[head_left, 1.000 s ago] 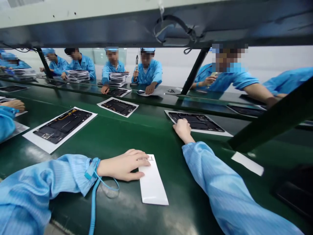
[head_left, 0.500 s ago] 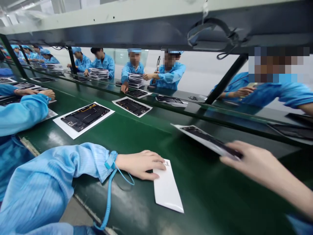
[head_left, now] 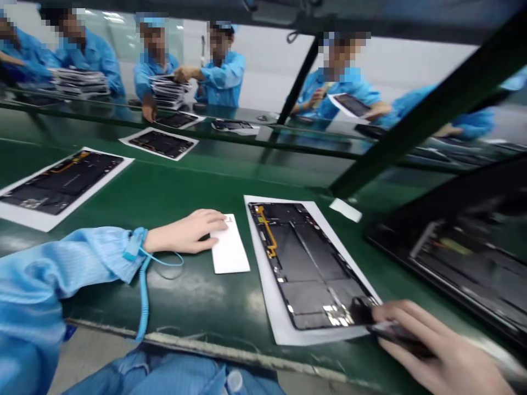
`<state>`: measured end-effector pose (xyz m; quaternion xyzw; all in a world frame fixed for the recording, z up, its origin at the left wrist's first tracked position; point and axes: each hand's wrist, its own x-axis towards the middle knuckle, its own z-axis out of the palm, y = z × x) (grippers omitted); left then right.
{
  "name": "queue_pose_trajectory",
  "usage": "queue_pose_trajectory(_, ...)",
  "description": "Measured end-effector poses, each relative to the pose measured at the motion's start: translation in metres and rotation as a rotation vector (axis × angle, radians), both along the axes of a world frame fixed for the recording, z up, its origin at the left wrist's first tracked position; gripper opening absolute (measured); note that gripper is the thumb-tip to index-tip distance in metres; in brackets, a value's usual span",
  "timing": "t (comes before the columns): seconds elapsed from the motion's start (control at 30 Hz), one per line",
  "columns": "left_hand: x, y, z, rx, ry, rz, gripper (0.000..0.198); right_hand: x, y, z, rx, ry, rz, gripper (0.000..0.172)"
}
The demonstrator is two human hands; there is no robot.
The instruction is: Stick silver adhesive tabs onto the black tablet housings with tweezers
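My left hand (head_left: 191, 230) lies flat on a white card (head_left: 230, 249) on the green bench, its fingers stretched over the card's upper left part. To its right, a black tablet back housing (head_left: 302, 263) with orange flex cables rests on a white paper sheet (head_left: 269, 323). At that housing's near right corner is my right hand (head_left: 432, 343), closed round a small dark object (head_left: 397, 334) blurred by motion. I cannot make out its kind. A blue coiled wrist strap (head_left: 144, 299) hangs from my left cuff.
More housings on paper (head_left: 61, 184) lie along the bench to the left. A large dark frame (head_left: 461, 258) leans at the right, near a small white slip (head_left: 346, 209). Green posts (head_left: 432, 120) slant upward. Co-workers in blue (head_left: 224, 77) sit opposite, beside paper stacks (head_left: 167, 90).
My right hand has let go of the housing and its sheet, which now lie on the bench, and holds a dark object. The view has swung right. My left hand stays on the card.
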<state>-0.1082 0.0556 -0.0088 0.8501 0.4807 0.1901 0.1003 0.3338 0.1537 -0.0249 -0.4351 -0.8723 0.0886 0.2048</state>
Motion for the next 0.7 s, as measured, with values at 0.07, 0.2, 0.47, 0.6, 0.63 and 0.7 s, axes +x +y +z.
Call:
queue_pose_trajectory(0.07, 0.001, -0.001, 0.0, -0.012, -0.013, -0.02, 0.036, -0.002, -0.011, 0.018, -0.163, 0.047, 0.067, 0.01)
queue_pose_trajectory(0.2, 0.012, -0.01, 0.002, -0.047, -0.019, -0.07, 0.035, -0.025, -0.028, 0.054, -0.187, 0.161, 0.11, 0.006)
queue_pose_trajectory(0.47, 0.042, -0.032, 0.004, -0.062, 0.04, -0.112, 0.046, -0.136, -0.01, 0.078, -0.603, 0.617, 0.292, 0.07)
queue_pose_trajectory(0.6, 0.045, -0.034, 0.004, -0.049, 0.117, -0.091, 0.055, -0.189, 0.006, 0.065, -0.939, 0.509, 0.406, 0.05)
queue_pose_trajectory(0.63, 0.046, -0.033, 0.004, -0.04, 0.135, -0.089, 0.055, -0.197, 0.008, 0.06, -0.968, 0.506, 0.456, 0.048)
queue_pose_trajectory(0.7, 0.046, -0.033, 0.003, -0.023, 0.153, -0.08, 0.053, -0.207, 0.01, 0.049, -0.984, 0.525, 0.509, 0.05)
